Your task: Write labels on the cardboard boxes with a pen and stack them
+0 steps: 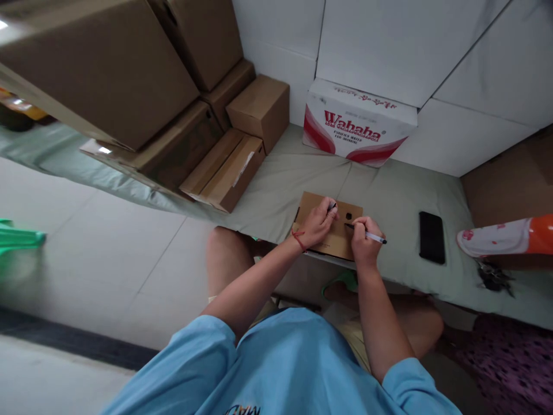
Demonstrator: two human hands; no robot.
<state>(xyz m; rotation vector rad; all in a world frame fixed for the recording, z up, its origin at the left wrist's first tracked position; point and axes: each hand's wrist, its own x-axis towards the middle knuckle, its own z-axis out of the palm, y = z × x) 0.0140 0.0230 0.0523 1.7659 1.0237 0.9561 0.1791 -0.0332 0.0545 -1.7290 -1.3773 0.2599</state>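
A flat brown cardboard piece (341, 236) lies at the near edge of a grey-green covered table (389, 190). It carries a small black mark (348, 216). My right hand (365, 242) is closed on a white marker pen (375, 237), its tip on the cardboard just below the mark. My left hand (318, 222), with a red string at the wrist, rests on the cardboard's left half, its fingers pinched on a small dark item, maybe the pen's cap (332, 206).
A black phone (431, 237) lies right of the cardboard. A white and red Wahaha carton (358, 122) stands against the wall. Brown boxes (181, 104) are stacked at the left. An orange and white bag (505, 236) and keys (495, 278) sit far right.
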